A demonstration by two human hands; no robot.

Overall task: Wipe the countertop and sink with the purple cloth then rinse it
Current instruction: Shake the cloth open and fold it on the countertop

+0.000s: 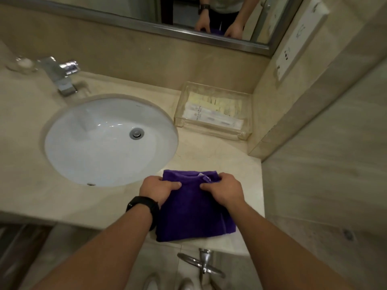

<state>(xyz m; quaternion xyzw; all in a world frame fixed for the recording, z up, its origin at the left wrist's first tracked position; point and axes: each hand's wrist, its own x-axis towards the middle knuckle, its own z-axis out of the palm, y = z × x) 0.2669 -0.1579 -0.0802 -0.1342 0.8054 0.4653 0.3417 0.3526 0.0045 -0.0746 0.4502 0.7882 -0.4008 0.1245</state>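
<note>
Beige countertop (209, 151) bears purple cloth (192, 216) — sink (83, 147) beside, tray (211, 130) beyond.

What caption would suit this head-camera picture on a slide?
The left hand and right hand hold the folded purple cloth on the countertop beside the white sink.

On the table (211, 152) we find the sink (83, 155) set in at the left, the tap (62, 77) behind it and a glass (22, 64) left of the tap. A tray (211, 131) sits right of the sink, near the back wall. The cloth (192, 214) lies at the front edge, right of the sink, held by our left hand (159, 190) and right hand (225, 190) side by side.
</note>
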